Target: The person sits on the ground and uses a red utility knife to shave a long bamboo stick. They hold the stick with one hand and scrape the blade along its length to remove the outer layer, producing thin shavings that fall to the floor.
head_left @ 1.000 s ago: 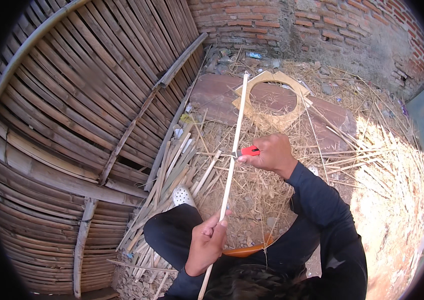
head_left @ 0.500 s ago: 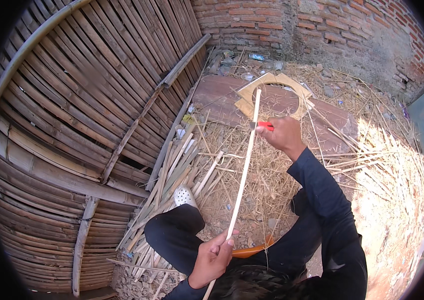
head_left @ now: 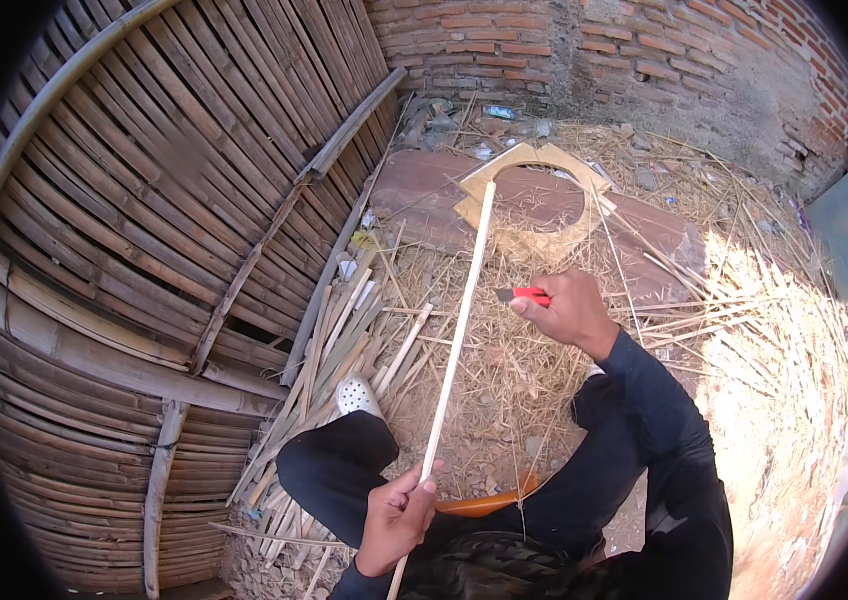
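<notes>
A long, pale bamboo strip [head_left: 459,335] slants up and away from my lap, its far end in front of the cut-out board. Near its lower end, my left hand [head_left: 396,518] is closed round it, thumb on top. My right hand [head_left: 576,312] grips a red-handled utility knife [head_left: 532,297] whose short dark blade points left. A gap separates the blade from the strip. Most of the knife's handle is hidden in my fist.
Beyond the strip lies a wooden board with a round hole [head_left: 544,243] on a brown sheet [head_left: 424,200]. Split bamboo pieces [head_left: 329,350] are heaped beside the bamboo wall [head_left: 144,200] at left. Straw-like shavings [head_left: 504,390] cover the ground. An orange curved thing [head_left: 484,505] lies between my legs.
My right hand has come nearer and to the right with the knife, so the blade has left the strip. The strip and my left hand have shifted slightly left in view.
</notes>
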Tool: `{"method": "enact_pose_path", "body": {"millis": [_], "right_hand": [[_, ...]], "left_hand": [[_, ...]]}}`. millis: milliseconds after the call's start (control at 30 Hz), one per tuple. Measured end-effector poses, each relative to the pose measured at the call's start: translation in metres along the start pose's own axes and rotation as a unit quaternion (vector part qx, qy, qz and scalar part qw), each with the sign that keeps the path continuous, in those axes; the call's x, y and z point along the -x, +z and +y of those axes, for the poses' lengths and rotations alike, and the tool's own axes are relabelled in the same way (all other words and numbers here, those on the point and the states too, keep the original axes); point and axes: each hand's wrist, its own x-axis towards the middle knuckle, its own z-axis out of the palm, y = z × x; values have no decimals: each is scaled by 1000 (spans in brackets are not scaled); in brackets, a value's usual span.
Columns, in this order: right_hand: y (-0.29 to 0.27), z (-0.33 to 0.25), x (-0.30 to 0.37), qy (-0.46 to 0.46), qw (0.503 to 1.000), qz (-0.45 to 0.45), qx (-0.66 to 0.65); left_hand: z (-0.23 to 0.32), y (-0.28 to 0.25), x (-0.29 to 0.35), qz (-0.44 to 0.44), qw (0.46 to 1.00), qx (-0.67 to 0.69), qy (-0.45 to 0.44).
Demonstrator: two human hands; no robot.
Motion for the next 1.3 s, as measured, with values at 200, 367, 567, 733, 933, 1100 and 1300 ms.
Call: {"method": "enact_pose_path", "body": {"millis": [200,367,567,733,933,1100,1300], "right_hand": [[27,-54,36,-145,988,-39,39],[25,-45,21,-130,990,11,60],[30,-21,-5,-42,994,23,96],[33,4,-20,-68,991,54,97],[33,21,-27,-118,979,111,126],[39,26,-34,-84,985,78,130],[-1,102,-56,264,957,85,83]], "left_hand": [[12,9,-17,-1,1000,-8,15],[25,12,-23,-2,1000,8,7],[8,13,-16,-13,1000,12,16],[4,11,-12,-24,999,5,28],[3,7,-4,-27,999,-37,17],[-6,-1,3,-55,998,10,-5],[-26,-15,22,-34,999,25,-33]]}}
